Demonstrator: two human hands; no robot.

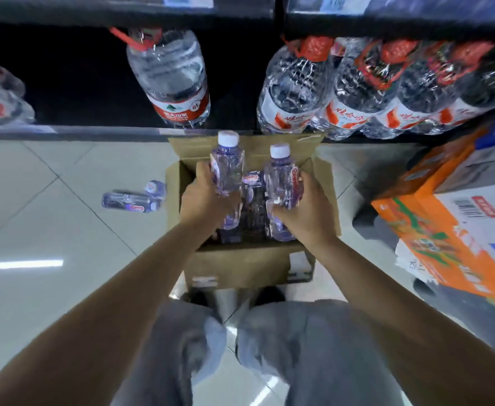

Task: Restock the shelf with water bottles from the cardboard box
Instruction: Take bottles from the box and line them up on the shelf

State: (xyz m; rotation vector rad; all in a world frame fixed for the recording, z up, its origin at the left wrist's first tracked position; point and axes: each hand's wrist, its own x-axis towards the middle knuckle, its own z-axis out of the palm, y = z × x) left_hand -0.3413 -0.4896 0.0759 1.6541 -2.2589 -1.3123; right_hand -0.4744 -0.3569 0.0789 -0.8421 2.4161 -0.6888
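Observation:
An open cardboard box [240, 265] stands on the floor in front of my knees, below the dark shelf [73, 133]. My left hand [202, 200] grips a small clear water bottle [228, 168] with a white cap, upright above the box. My right hand [305, 209] grips a second such bottle [280, 183] beside it. More bottles [253, 200] lie inside the box between my hands, partly hidden. Two small bottles [132, 200] lie on the tiled floor left of the box.
On the bottom shelf sit a large water jug with a red label [173, 77] and, to its right, several large red-capped jugs [357, 89]. An orange and white carton [445, 238] stands on the floor at the right. Pale tiles [35, 230] stretch to the left.

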